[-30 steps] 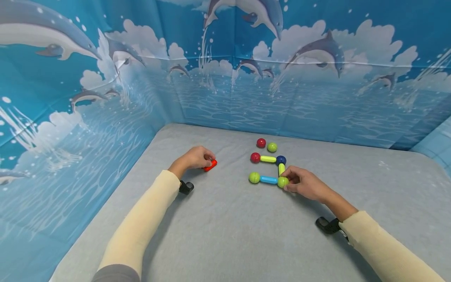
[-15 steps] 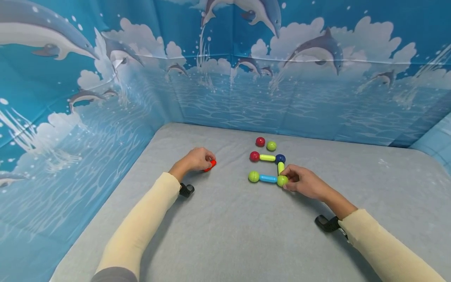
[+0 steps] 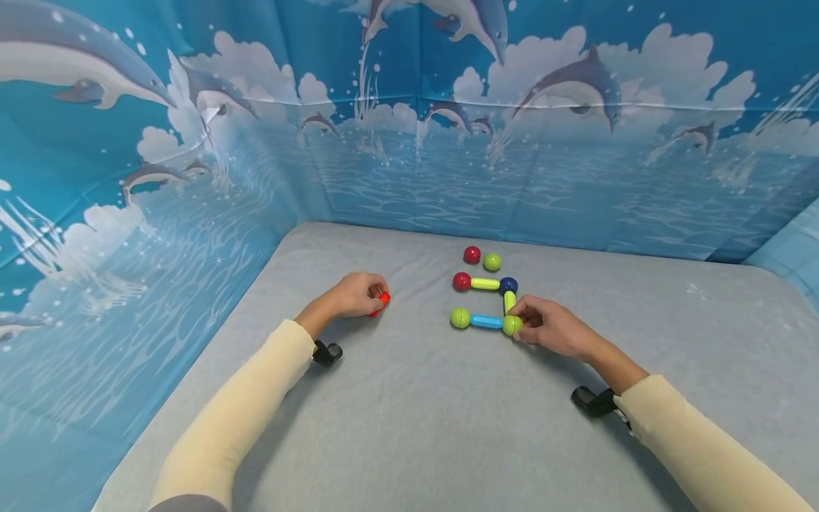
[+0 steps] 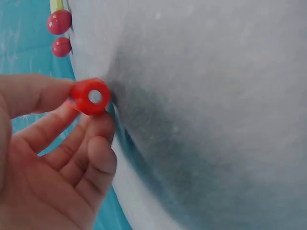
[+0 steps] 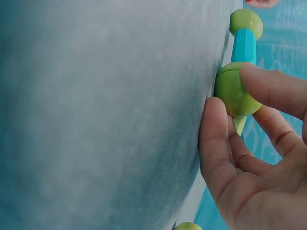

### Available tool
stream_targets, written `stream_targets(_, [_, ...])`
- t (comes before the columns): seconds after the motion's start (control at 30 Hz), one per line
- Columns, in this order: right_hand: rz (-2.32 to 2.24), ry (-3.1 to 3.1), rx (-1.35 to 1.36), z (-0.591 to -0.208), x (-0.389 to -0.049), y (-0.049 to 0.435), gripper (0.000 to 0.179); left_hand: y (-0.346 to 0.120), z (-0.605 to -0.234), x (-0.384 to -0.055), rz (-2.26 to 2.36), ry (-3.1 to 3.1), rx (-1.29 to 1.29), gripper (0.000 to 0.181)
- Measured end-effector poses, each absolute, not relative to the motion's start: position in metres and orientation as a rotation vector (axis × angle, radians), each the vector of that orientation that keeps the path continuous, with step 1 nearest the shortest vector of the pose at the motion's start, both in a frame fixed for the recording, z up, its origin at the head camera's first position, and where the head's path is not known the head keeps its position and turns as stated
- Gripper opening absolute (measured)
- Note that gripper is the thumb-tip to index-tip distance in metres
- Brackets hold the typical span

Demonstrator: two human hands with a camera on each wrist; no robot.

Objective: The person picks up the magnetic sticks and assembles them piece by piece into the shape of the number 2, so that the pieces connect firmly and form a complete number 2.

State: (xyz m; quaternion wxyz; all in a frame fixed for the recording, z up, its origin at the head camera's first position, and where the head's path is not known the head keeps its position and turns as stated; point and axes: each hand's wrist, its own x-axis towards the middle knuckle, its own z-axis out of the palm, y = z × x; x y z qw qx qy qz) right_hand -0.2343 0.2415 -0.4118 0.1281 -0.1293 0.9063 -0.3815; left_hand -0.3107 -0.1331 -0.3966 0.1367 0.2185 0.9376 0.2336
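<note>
My left hand (image 3: 355,293) pinches a short red magnetic rod (image 3: 382,304) between thumb and fingers, to the left of the built pieces. In the left wrist view the red rod (image 4: 91,97) points its round metal end at the camera. The right hand (image 3: 553,327) holds a green ball (image 3: 512,326) at the near right corner of a three-sided shape. From that ball a blue rod (image 3: 486,321) runs left to another green ball (image 3: 460,318). A yellow-green rod (image 3: 509,302) leads back to a dark blue ball (image 3: 508,285), then another yellow-green rod (image 3: 485,284) reaches a red ball (image 3: 462,281).
Behind the shape lie a loose red ball (image 3: 472,254) and a loose green ball (image 3: 492,262). Everything rests on a grey cloth surface (image 3: 409,427). A blue dolphin-print curtain (image 3: 409,163) borders it at the back and left.
My left hand has shifted slightly left and towards me, and the red rod in it has turned a little. The right hand stays at the green corner ball.
</note>
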Motion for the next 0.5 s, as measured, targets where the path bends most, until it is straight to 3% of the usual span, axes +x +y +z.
stream_targets(0.3, [-1.108, 2.642, -0.385, -0.410, -0.235, 0.240, 0.025, -0.129, -0.398, -0.270, 1.134, 2.541, 0.659, 0.033])
stream_targets(0.5, [-1.116, 2.632, -0.390, -0.412, -0.234, 0.241, 0.026, -0.106, -0.400, -0.250, 1.457, 2.316, 0.518, 0.035])
